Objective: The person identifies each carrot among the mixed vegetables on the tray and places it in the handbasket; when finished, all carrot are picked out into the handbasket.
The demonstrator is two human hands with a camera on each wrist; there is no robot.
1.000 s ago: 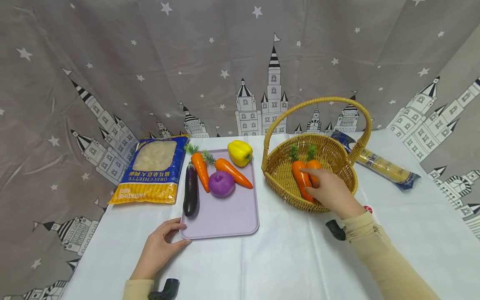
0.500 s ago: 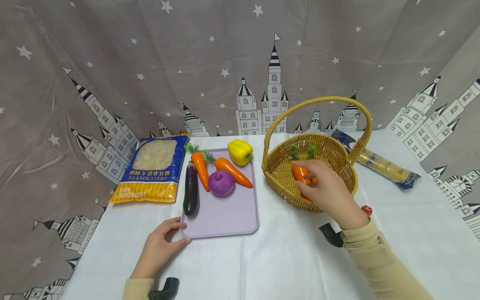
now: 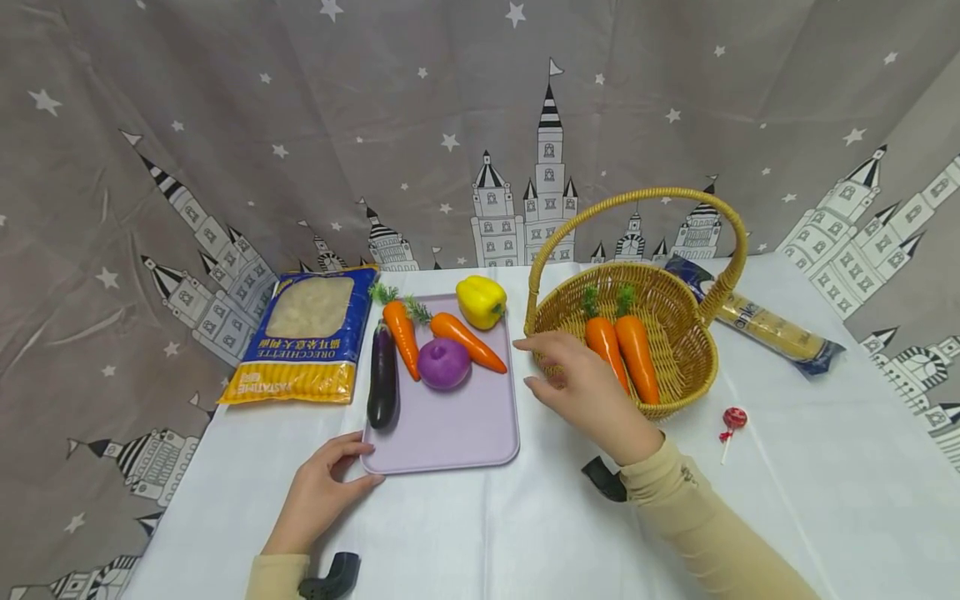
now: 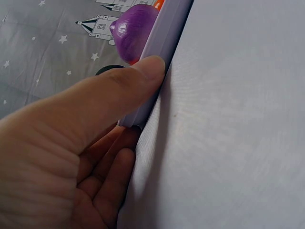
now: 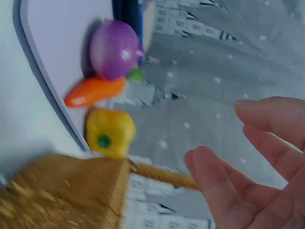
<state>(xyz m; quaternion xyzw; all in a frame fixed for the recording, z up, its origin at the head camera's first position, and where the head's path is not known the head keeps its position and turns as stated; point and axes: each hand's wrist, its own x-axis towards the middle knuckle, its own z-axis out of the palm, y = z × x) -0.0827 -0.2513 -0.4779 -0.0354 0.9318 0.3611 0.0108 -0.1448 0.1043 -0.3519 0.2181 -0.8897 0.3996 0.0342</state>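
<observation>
My left hand point(image 3: 322, 492) holds the near left corner of a lilac tray point(image 3: 457, 437), thumb on its front edge and fingers at its left side. On the tray lie an eggplant point(image 3: 382, 383), a purple onion point(image 3: 444, 364), a carrot point(image 3: 402, 340), a second carrot point(image 3: 468, 343) and, at the far right corner, a yellow bell pepper point(image 3: 480, 302). My right hand point(image 3: 588, 400) holds nothing, its thumb and fingers spread apart, between the tray and a wicker basket point(image 3: 682, 367). Inside the basket are two carrots point(image 3: 637, 358), side by side, the left one partly behind my hand.
A blue and yellow bag of orecchiette point(image 3: 307, 333) lies left of the tray. Behind the basket, at its right, is a long pasta packet point(image 3: 780, 329). A red lollipop point(image 3: 735, 418) lies in front of it. The basket's tall handle point(image 3: 637, 196) arches upward.
My right hand has come away from the carrots in the basket and moved left, with nothing in it. Both carrots stay in the basket. The left hand keeps its place at the tray corner.
</observation>
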